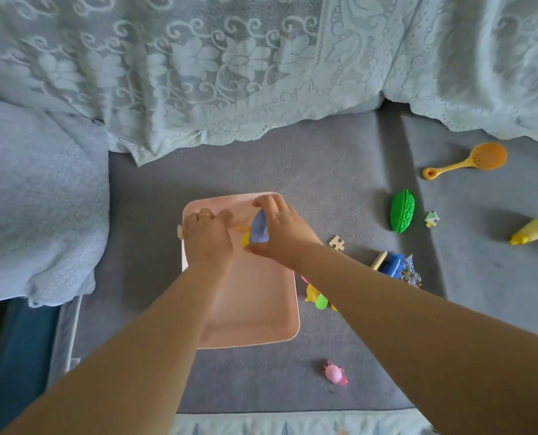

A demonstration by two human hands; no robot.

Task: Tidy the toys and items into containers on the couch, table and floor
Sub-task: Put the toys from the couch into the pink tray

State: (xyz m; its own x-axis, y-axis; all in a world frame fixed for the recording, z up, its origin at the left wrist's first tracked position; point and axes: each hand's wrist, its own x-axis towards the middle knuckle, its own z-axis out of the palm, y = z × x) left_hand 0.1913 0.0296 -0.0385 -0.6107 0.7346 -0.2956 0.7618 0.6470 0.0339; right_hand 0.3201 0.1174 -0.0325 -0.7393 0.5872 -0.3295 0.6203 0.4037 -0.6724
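Observation:
A pink rectangular bin (261, 312) sits on the grey couch seat. Both hands are over its far end. My right hand (280, 233) pinches a blue toy piece (259, 229) between thumb and fingers, held just inside the bin. A yellow piece (245, 238) shows beneath it. My left hand (209, 237) is curled next to the blue piece, its fingertips touching a thin yellow-orange part; what it holds is mostly hidden.
Loose toys lie on the seat to the right: green ridged fruit (402, 211), orange strainer spoon (472, 160), yellow bottle (536, 229), two puzzle pieces (337, 242), blue block toy (390, 265), yellow-green toy (319, 299), pink toy (335, 372). A lace cover (217, 64) drapes the backrest; an armrest (35, 196) stands left.

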